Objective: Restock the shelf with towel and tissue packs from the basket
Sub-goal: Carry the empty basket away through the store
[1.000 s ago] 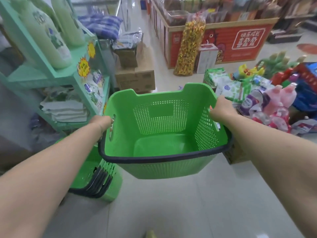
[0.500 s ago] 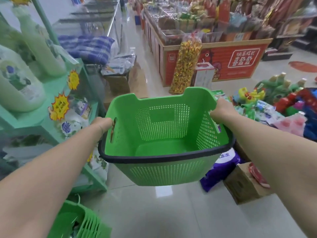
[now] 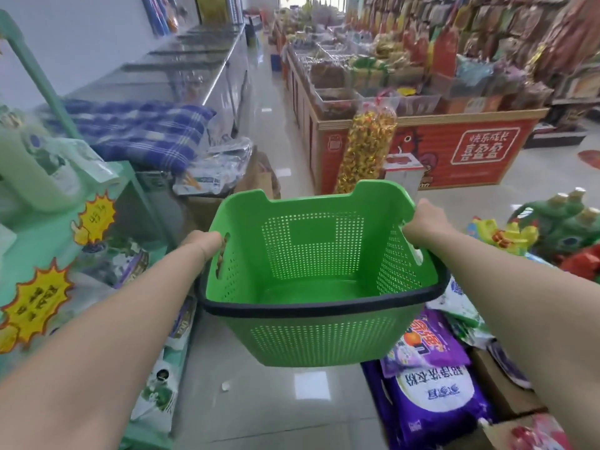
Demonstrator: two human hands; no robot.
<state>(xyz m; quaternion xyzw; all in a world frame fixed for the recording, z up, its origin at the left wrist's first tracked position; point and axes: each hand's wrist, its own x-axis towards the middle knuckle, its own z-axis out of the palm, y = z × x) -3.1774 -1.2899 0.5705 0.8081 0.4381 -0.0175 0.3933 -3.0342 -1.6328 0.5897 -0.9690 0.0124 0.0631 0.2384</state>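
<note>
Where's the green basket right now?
In the head view the green basket is mid-frame, held above the floor by the left hand and right hand on its sides, between the mint shelf on the left and purple bags on the right.

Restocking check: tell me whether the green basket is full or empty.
Empty. The green basket shows only its bare floor and perforated walls; no packs inside.

Shelf [image 3: 42,238] blurred, fingers of right hand [image 3: 425,220] hidden

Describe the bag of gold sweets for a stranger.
Find the red display counter right of the aisle. At its near left corner stands a tall clear bag of gold sweets. Unlike the white box beside it, it is tall and gold.
</note>
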